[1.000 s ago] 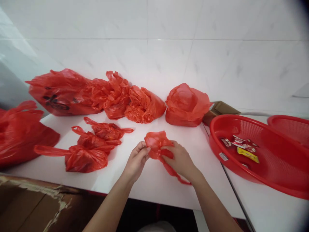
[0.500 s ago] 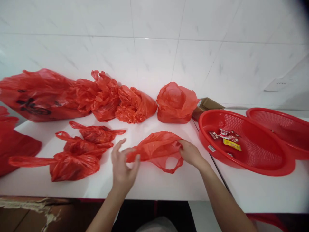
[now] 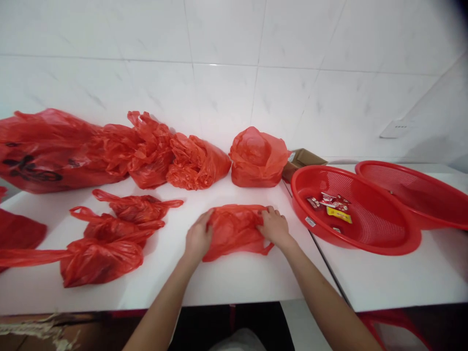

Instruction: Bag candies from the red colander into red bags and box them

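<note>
Pictured against a tiled wall (image 3: 223, 39), at a white table (image 3: 248, 285), with a perforated red basket (image 3: 380, 222) at right and bulging red bags (image 3: 47, 148) at back. Showing a thin red bag (image 3: 236, 231) spread mid-table, right of three smaller bunched bags (image 3: 100, 263). Touching its left edge with the left hand (image 3: 198, 237), its right edge with the right hand (image 3: 275, 227); impossible to tell whether gripping. With wrapped packets (image 3: 339, 215) inside the basket.

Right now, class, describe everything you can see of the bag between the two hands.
The bag is red, thin and partly see-through, apparently plastic. It lies wrinkled and spread on the white table, with what looks like a handle at its near right corner. The left hand touches its left side, the right hand its right.
</note>
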{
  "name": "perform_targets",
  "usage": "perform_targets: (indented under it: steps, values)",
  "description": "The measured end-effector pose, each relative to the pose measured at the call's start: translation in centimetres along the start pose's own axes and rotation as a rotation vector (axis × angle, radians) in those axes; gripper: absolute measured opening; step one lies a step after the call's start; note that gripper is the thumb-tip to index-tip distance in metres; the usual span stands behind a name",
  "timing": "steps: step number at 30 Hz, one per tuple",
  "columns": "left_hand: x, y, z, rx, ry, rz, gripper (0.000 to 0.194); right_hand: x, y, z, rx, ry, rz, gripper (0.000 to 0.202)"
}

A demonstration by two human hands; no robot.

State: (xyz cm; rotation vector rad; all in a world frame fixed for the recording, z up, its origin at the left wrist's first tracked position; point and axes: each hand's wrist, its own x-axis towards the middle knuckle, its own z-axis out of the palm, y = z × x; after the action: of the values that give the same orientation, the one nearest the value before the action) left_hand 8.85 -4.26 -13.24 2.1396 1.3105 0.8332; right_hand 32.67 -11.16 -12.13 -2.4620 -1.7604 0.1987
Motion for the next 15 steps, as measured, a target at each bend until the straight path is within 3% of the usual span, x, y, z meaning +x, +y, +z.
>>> perform_targets:
  steps: [4,7,9,12,15]
  values:
    - [0.5,-0.1,-3.3,-0.12,0.03,-0.119,0.059,-2.4,1.8,-2.6,0.04,-0.13,-0.14,0.065]
    - [-0.4,0.9,-4.3,-0.231,-0.07,-0.131,0.061,-4.7,3.3,-6.2,0.301,-0.173,-0.34,0.051]
    - [-1.4,1.8,-4.5,-0.293,-0.135,-0.157,0.063,-5.2,5.4,-9.1,0.483,-0.054,-0.365,0.04]
    - [-2.7,3.1,-4.7,-0.38,-0.236,-0.231,0.064,-3.6,10.7,-12.6,0.541,0.178,-0.148,0.035]
    - [-3.5,4.2,-5.0,-0.433,-0.317,-0.247,0.063,-0.1,17.5,-13.1,0.414,0.207,0.155,0.043]
